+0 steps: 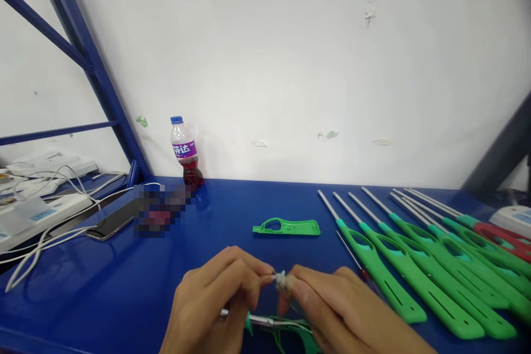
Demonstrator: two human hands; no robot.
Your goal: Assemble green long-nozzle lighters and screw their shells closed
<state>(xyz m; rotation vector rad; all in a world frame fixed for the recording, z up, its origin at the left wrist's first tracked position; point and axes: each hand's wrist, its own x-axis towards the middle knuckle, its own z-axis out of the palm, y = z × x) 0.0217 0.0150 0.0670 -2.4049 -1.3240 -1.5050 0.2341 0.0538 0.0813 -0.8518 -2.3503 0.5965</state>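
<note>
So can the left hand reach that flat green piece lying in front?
Probably yes: nothing shows between the left hand and the green piece, but that hand is busy at a small pale part.

Green half-casing (305,227), green lighters (385,279), blue tabletop (103,287), white wall (282,66)

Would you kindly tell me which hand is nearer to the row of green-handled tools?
Right. The right hand is just to the left of the row of green-handled tools; the left hand is farther left, on the far side of the right hand.
</note>
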